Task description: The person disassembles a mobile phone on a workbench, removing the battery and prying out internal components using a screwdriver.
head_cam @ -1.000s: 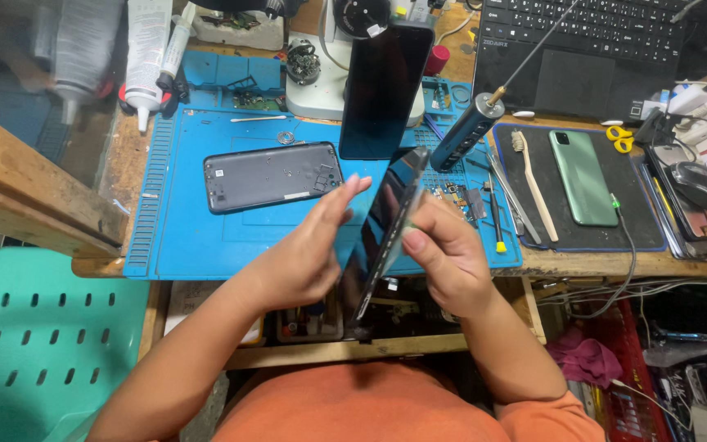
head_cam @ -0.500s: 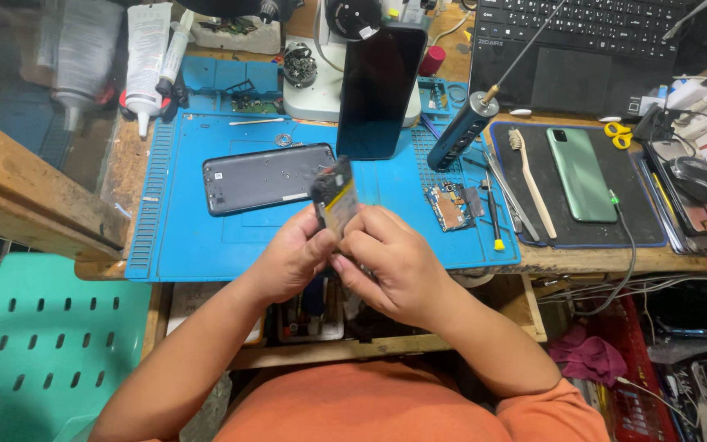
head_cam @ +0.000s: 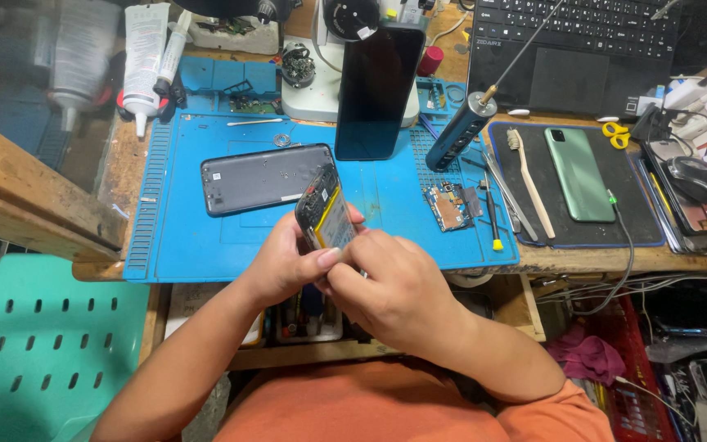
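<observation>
An opened phone body (head_cam: 325,210) with its yellow battery showing is held upright over the front edge of the blue work mat (head_cam: 206,237). My left hand (head_cam: 284,266) grips it from the left, thumb across its lower part. From the right my right hand (head_cam: 390,286) closes over its bottom end. Behind it on the mat lies a grey phone back cover (head_cam: 259,176). A small circuit board (head_cam: 449,206) lies on the mat to the right.
A black phone screen (head_cam: 378,86) leans upright at the mat's back. To the right are a cylindrical tool (head_cam: 461,131), a toothbrush (head_cam: 528,176), a green phone (head_cam: 578,172) on a dark pad, and a laptop (head_cam: 591,41). Glue tubes (head_cam: 145,57) lie back left. A green chair (head_cam: 34,360) stands at left.
The phone body has turned from edge-on and tilted right to upright with the battery facing me. Both hands have closed together around its lower end, nearer the mat's front edge.
</observation>
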